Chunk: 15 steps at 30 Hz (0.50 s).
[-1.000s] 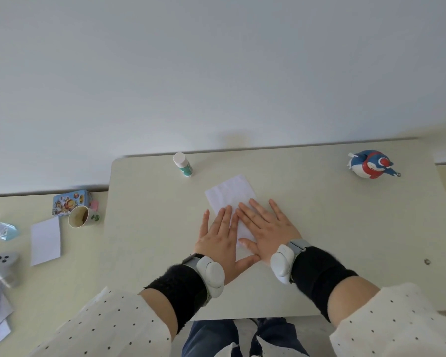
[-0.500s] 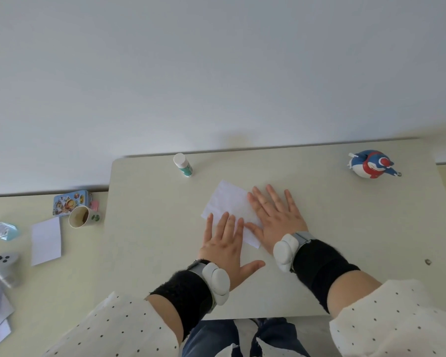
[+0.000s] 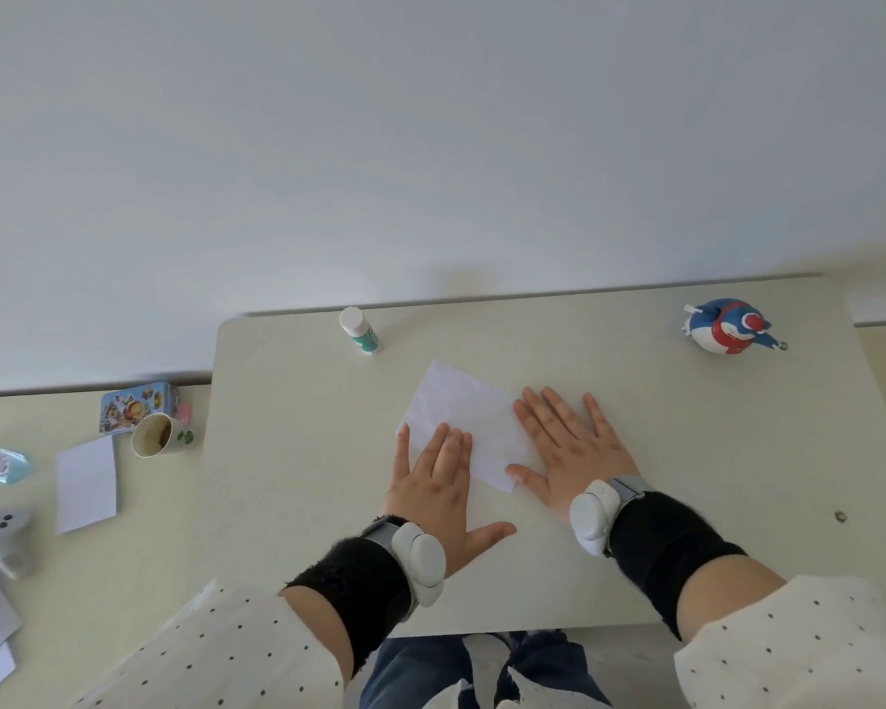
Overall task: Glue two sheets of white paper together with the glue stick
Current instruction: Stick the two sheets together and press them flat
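Both hands have slid apart across the white paper (image 3: 464,422) since a second ago, when they lay side by side at its near end, and the sheet itself now sits turned, its long side running from far left to near right. At present the left hand (image 3: 438,491) lies flat with fingers straight and slightly spread, their tips resting on the near-left part of the paper, thumb stretched out to the right on the bare table (image 3: 635,391). Over at the other end, the right hand (image 3: 569,445) is also flat and open, fingers splayed; its thumb and the edge of the palm touch the right end of the sheet while the outer fingers rest on the tabletop beyond it. Whether one sheet or two lie there I cannot tell, since only one white outline shows. Behind the paper, near the far left edge of the table, the glue stick (image 3: 359,330) stands upright with its white cap on, well apart from both hands. Toward the far right corner sits a blue and red toy figure (image 3: 727,327). On the lower surface to the left stand a paper cup (image 3: 157,436), a small picture tin (image 3: 134,410) just behind it, a loose white sheet (image 3: 87,483), and a grey controller (image 3: 1,537).
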Available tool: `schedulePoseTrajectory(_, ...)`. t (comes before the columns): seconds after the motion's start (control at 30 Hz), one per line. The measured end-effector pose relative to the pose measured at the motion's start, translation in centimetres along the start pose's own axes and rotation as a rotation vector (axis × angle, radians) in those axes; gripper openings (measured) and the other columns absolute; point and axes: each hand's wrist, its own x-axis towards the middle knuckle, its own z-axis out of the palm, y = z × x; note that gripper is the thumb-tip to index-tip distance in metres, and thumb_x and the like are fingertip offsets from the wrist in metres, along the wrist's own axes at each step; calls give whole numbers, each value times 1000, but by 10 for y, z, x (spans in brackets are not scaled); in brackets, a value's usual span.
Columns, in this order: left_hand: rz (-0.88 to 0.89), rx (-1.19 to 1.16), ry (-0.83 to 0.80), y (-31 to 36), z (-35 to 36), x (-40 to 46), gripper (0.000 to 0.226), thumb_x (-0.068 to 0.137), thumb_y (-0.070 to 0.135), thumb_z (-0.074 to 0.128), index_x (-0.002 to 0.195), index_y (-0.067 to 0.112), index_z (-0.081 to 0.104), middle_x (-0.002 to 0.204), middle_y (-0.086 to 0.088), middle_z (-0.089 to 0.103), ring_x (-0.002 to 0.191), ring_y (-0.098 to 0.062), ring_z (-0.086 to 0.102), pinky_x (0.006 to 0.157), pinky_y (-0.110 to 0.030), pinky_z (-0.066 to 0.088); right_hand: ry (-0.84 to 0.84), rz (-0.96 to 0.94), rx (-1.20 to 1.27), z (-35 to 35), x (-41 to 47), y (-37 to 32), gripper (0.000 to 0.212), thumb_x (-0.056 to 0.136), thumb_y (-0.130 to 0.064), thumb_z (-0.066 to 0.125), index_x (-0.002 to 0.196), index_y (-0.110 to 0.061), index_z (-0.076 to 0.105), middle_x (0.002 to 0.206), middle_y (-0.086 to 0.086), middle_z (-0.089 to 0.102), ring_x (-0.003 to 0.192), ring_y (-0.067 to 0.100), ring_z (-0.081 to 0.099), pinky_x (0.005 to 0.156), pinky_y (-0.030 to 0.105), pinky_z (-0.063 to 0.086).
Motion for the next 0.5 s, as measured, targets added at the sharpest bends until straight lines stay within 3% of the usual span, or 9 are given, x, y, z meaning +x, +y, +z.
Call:
schedulePoseTrajectory(0.23, -20, -64, 53, 0, 0, -2, 104, 74, 79, -9, 150, 9, -9, 160, -5, -2, 146, -20, -11, 110, -53, -23, -4, 127, 11, -1, -6, 12, 71, 74, -69, -23, 133, -33, -37, 143, -12, -39, 141, 20, -28, 111, 46, -22)
schedulePoseTrajectory(0.37, -25, -64, 74, -3, 2, 1, 96, 76, 76, -10, 150, 14, -12, 158, -3, -19, 145, -21, -16, 108, -49, -28, 23, 152, 55, -2, -14, 11, 71, 76, -71, -19, 137, -36, -31, 144, -14, -39, 139, 18, -31, 112, 41, -22)
schedulePoseTrajectory(0.43, -45, -65, 85, -5, -1, 10, 95, 76, 75, -13, 150, 16, -12, 158, -4, -21, 143, -25, -22, 107, -48, -30, 65, 114, 43, -8, -21, 11, 70, 84, -68, -4, 145, -36, -13, 154, -11, -19, 143, 20, -17, 114, 41, -15)
schedulePoseTrajectory(0.5, -70, -70, 94, -9, -7, 24, 95, 74, 74, -15, 150, 17, -13, 159, -6, -17, 142, -28, -26, 108, -47, -29, 80, 94, 59, -19, -26, 6, 68, 89, -62, 14, 148, -30, 19, 157, -4, 15, 145, 27, 13, 113, 42, 1)
